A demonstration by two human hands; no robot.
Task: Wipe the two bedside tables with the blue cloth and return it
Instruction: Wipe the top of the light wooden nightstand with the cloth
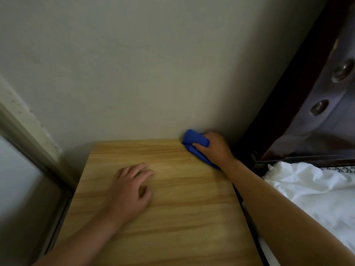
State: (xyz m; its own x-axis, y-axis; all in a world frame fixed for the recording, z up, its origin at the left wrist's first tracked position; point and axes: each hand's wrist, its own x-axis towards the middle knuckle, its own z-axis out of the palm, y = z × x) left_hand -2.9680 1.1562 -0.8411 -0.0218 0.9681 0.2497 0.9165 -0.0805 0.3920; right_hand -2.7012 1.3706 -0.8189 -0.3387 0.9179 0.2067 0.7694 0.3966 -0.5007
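Observation:
A light wooden bedside table (172, 217) fills the lower middle of the head view, its back edge against the wall. The blue cloth (192, 141) lies bunched at the table's far right corner. My right hand (213, 146) grips it there, fingers curled over the cloth and pressing it onto the wood. My left hand (130, 187) rests flat on the tabletop left of centre, fingers spread and loosely bent, holding nothing. Only one table is in view.
A plain wall (153, 73) stands right behind the table. A dark padded headboard (317, 93) with round studs rises at the right, with white bedding (311, 192) below it. A window or door frame (28, 141) runs along the left.

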